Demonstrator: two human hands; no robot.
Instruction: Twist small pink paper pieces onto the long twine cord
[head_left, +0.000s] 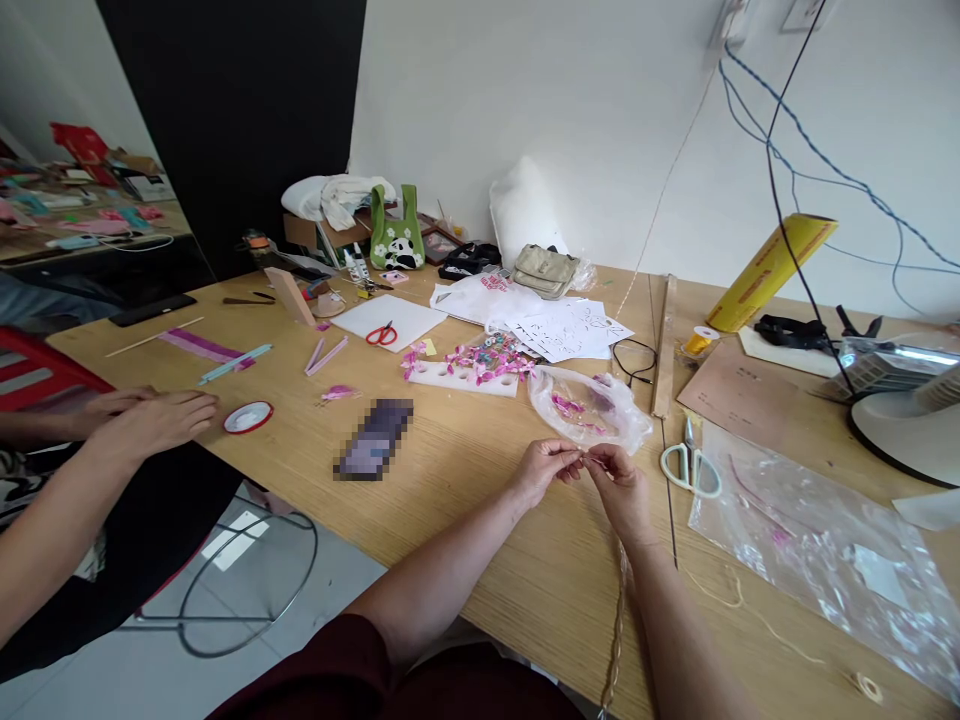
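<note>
Left hand [541, 468] and right hand [622, 485] meet fingertip to fingertip, both pinched shut on a thin pale cord [619, 600] that trails from the grip toward the table edge. Just beyond the hands: clear bag of pink pieces [589, 405]. Right of the hands: white scissors [691, 462]. Co-worker's hands [154, 415] rest well to the left.

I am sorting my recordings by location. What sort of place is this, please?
Probably a craft workroom. A long wooden table carries white scissors, red scissors and pink paper pieces, and a second person's hand rests on the same table.
</note>
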